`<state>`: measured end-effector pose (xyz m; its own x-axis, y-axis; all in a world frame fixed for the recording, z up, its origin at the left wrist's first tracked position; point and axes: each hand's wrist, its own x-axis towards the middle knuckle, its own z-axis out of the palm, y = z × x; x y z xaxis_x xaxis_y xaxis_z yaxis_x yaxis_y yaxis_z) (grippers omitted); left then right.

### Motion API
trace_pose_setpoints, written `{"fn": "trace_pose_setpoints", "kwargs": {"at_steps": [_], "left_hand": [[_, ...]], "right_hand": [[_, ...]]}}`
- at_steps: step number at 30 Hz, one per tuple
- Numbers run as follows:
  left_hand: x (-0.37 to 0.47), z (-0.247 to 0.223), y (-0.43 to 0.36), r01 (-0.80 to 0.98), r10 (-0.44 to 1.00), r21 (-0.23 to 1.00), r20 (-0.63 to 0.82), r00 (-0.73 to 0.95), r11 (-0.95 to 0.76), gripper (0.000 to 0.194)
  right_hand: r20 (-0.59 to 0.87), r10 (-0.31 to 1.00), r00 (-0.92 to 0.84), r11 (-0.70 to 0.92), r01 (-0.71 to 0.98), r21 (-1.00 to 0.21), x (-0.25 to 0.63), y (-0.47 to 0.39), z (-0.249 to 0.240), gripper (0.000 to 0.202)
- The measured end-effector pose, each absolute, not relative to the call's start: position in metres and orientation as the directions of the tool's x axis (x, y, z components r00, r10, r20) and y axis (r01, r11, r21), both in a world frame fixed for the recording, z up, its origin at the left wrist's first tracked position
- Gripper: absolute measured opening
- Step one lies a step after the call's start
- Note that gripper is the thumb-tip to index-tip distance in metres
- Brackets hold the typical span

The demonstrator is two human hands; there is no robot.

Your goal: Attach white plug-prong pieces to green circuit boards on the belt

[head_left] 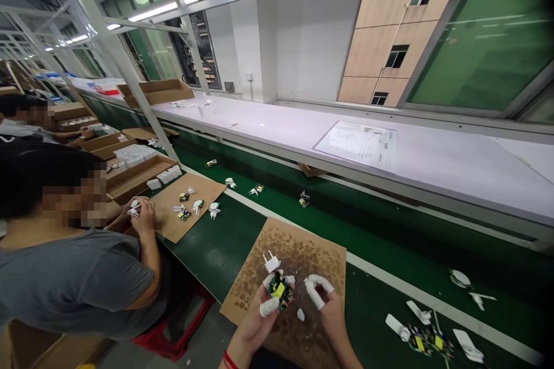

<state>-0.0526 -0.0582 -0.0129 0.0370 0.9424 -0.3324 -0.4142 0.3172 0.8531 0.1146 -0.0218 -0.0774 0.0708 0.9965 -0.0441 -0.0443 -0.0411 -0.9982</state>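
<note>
My left hand (257, 317), its fingertips in white covers, grips a small circuit board (279, 289) with a yellow component above the cardboard mat (246, 277). A white two-pin plug piece (272, 263) is right beside the board's upper edge; whether it is joined to it I cannot tell. To the right, my right hand (326, 300) has covered thumb and finger curled into a pinch, tips together. Anything between those tips is too small to make out. A small white scrap (300, 315) lies on the stained mat between my hands.
Boards with white parts (426, 337) lie on the green bench at right; more boards (257, 189) dot the green strip behind. At left a co-worker (86, 265) handles a white part over another cardboard sheet (171, 230). A raised shelf (277, 132) runs along the back.
</note>
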Motion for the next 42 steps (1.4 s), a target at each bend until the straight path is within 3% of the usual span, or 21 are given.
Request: {"fn": "trace_pose_setpoints", "kwargs": {"at_steps": [5, 8, 11, 16, 19, 23, 29, 32, 35, 37, 39, 42], "left_hand": [[-0.056, 0.020, -0.046, 0.046, 0.975, 0.974, -0.222, 0.033, 0.220, 0.065], [-0.054, 0.039, -0.044, 0.301, 0.989, 0.948, -0.131, 0.070, 0.105, 0.055], [-0.047, 0.053, -0.047, 0.440, 0.982, 0.898, -0.106, 0.156, 0.027, 0.058], [-0.037, 0.063, -0.054, 0.533, 0.963, 0.845, -0.102, 0.248, -0.048, 0.077], [-0.035, 0.070, -0.056, 0.584, 0.946, 0.805, -0.101, 0.308, -0.105, 0.083], [-0.035, 0.079, -0.056, 0.638, 0.905, 0.741, -0.100, 0.413, -0.209, 0.087], [-0.035, 0.077, -0.055, 0.625, 0.883, 0.741, -0.094, 0.460, -0.247, 0.089], [-0.034, 0.079, -0.054, 0.643, 0.867, 0.697, -0.061, 0.494, -0.317, 0.089], [-0.031, 0.089, -0.056, 0.694, 0.783, 0.547, -0.108, 0.613, -0.468, 0.078], [-0.028, 0.098, -0.057, 0.667, 0.711, 0.491, -0.130, 0.691, -0.560, 0.071], [-0.026, 0.105, -0.059, 0.619, 0.665, 0.515, -0.122, 0.737, -0.592, 0.067], [-0.027, 0.106, -0.062, 0.548, 0.688, 0.651, -0.056, 0.724, -0.525, 0.067]], "right_hand": [[0.039, 0.998, 0.039, 0.043, -0.084, -0.996, 0.139, -0.044, -0.026, 0.043], [0.090, 0.996, 0.012, 0.091, -0.076, -0.993, 0.143, -0.052, -0.010, 0.040], [0.201, 0.980, -0.002, 0.201, 0.000, -0.980, 0.142, -0.055, -0.004, 0.030], [0.390, 0.915, -0.100, 0.403, 0.215, -0.890, 0.143, -0.055, -0.011, 0.017], [0.394, 0.900, -0.184, 0.432, 0.282, -0.856, 0.145, -0.053, -0.016, 0.017], [0.315, 0.926, -0.208, 0.360, 0.230, -0.904, 0.146, -0.050, -0.018, 0.023], [0.369, 0.885, -0.284, 0.405, 0.078, -0.911, 0.149, -0.050, -0.021, 0.016], [0.259, 0.919, -0.299, 0.266, -0.017, -0.964, 0.148, -0.054, -0.023, 0.026], [0.051, 0.948, -0.315, 0.004, -0.148, -0.989, 0.148, -0.060, -0.025, 0.062], [-0.040, 0.896, -0.441, -0.128, -0.173, -0.977, 0.150, -0.064, -0.027, 0.072], [-0.081, 0.826, -0.558, -0.196, -0.149, -0.969, 0.154, -0.068, -0.030, 0.069], [-0.135, 0.860, -0.493, -0.285, -0.243, -0.927, 0.156, -0.077, -0.033, 0.067]]}}
